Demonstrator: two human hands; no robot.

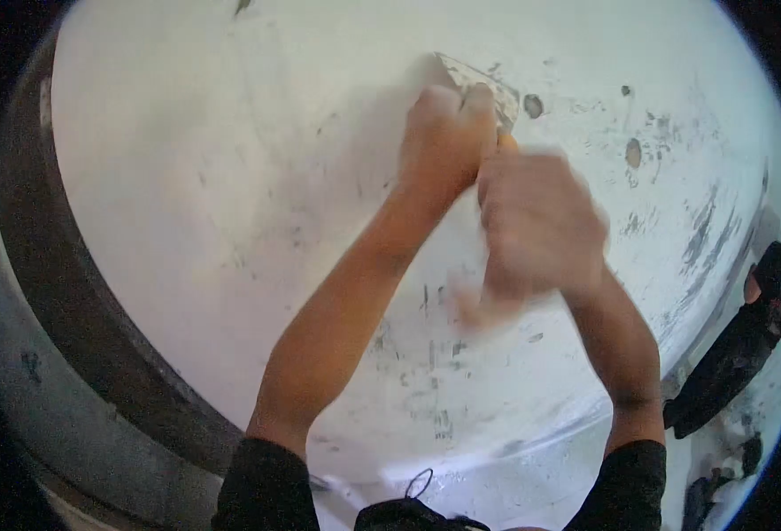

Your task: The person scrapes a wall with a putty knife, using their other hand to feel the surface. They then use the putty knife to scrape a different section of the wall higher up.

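Note:
A putty knife [503,96] with a wide, stained metal blade and a yellow-orange handle lies against a large white curved surface [187,195]. My left hand [448,137] is closed at the blade, its fingers bent over the metal near the handle. Just below it, my right hand [543,221] is wrapped round the handle, most of which it hides. Motion blurs the right hand, and its thumb sticks out toward the lower left. Dark pits and scuffs mark the white surface to the right of the blade.
A dark curved band [41,203] borders the white surface on the left, with grey floor [32,363] beyond. At the far right, another person's dark-clothed leg [731,367] shows. Dark items [705,496] lie on the floor at lower right.

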